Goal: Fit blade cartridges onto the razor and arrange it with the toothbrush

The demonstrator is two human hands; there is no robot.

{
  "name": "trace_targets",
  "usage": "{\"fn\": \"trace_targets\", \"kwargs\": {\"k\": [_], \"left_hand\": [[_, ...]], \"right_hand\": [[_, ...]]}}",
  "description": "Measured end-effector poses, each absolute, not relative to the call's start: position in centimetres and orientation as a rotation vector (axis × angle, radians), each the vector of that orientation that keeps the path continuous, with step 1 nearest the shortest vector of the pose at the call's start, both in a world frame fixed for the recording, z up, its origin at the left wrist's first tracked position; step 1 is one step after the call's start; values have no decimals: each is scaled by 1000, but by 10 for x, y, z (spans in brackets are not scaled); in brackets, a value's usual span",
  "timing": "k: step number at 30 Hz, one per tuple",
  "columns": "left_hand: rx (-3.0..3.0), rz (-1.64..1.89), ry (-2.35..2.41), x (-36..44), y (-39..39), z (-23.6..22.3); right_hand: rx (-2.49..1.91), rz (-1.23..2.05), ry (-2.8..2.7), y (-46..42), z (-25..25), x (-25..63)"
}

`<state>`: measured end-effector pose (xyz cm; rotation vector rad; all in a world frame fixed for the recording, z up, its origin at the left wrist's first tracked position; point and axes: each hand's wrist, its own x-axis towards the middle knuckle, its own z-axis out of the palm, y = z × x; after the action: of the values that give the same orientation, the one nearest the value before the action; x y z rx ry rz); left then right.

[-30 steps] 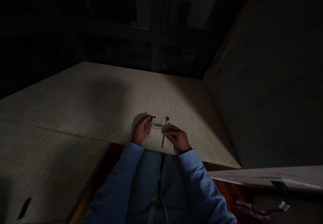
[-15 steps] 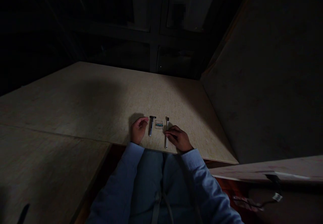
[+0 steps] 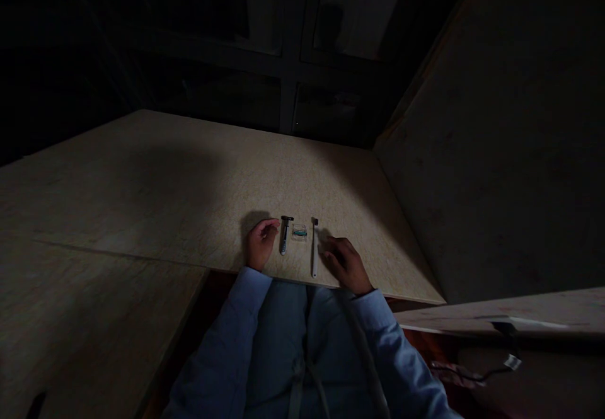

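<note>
Three things lie side by side near the front edge of the stone-patterned counter (image 3: 265, 167). On the left is a razor (image 3: 285, 236), its dark head pointing away from me. In the middle sits a small clear case (image 3: 299, 232) with a teal strip inside, perhaps a razor cartridge. To the right a white toothbrush (image 3: 314, 249) with a dark head lies lengthwise. My left hand (image 3: 260, 242) rests just left of the razor, apart from it, fingers loosely curved and holding nothing. Right of the toothbrush, my right hand (image 3: 348, 264) is empty with thumb and fingers apart.
Beyond the counter's far edge are dark window panes (image 3: 331, 104). A grey wall panel (image 3: 496, 154) rises on the right. At lower right a cable with a white tag (image 3: 512, 361) hangs below a ledge. A dark narrow object (image 3: 36, 405) lies at lower left.
My left hand let go of the razor and drew left. Afterwards my right hand released the toothbrush and moved right. The razor, case and toothbrush now lie roughly parallel in a row.
</note>
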<state>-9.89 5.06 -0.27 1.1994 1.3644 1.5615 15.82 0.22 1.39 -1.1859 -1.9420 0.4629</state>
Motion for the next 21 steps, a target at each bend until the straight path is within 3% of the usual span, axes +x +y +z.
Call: {"fn": "trace_targets", "kwargs": {"k": [9,21], "left_hand": [[1208,1542,1377,-98,48,0],[1252,1518,1421,-99,49,-2]], "right_hand": [[-1472,338,-1746,0,6,239],[-1457,313,-1808,-5,3,232]]}}
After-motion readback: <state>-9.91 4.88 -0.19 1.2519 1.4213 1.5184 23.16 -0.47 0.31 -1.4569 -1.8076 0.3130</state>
